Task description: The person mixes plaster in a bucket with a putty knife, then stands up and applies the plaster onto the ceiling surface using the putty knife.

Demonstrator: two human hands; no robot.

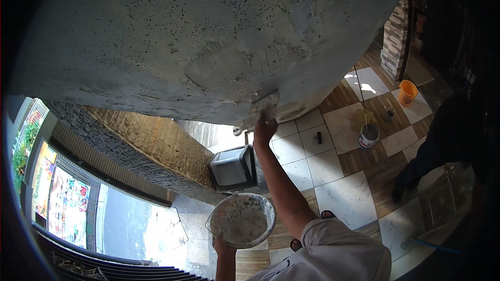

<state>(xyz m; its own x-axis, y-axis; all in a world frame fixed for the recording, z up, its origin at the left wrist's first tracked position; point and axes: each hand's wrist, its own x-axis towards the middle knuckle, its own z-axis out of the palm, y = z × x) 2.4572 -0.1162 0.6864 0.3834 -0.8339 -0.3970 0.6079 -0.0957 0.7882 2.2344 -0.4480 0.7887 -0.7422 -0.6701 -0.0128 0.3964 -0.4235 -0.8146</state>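
My right hand (264, 131) reaches up and grips a broad flat scraper (264, 105). Its blade lies against the lower part of a rough grey plastered wall (219, 47), which carries pits, ridges and a smoother patch. Below and to the left, my left hand (224, 247) holds a round bucket (244, 221) by its near left side. Pale residue coats the inside of this bucket, and a thin wire handle hangs at its left. The fingers of my left hand are partly hidden by the bucket.
A boxy old television (233, 168) stands beyond the bucket. On the tiled floor (346, 198) are an orange bucket (408, 92), a white pail (369, 136) and a small dark object (319, 137). A dark-clothed person (442, 140) is at the right. A brick ledge (151, 145) runs along the left.
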